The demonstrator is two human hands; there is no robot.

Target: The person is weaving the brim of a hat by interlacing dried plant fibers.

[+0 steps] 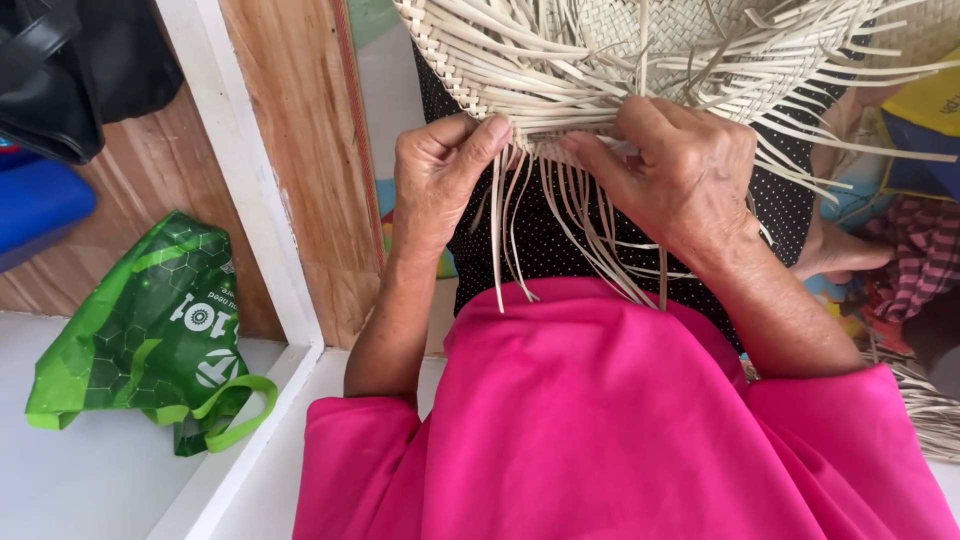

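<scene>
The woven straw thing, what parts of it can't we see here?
- Woven straw piece, head view: its top is cut off by the picture's upper edge.
- Its working edge: covered by the left hand and right hand.
- Fingertips of both hands: tucked among the loose strips.

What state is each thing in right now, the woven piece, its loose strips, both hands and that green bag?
Woven straw piece: partly woven, edge unfinished.
Loose strips: unwoven, hanging down over the dotted fabric.
Left hand: closed, thumb pinching strips at the woven edge.
Right hand: fingers curled, gripping strips at the same edge.
Green bag: slumped on the white ledge, handles loose.
</scene>
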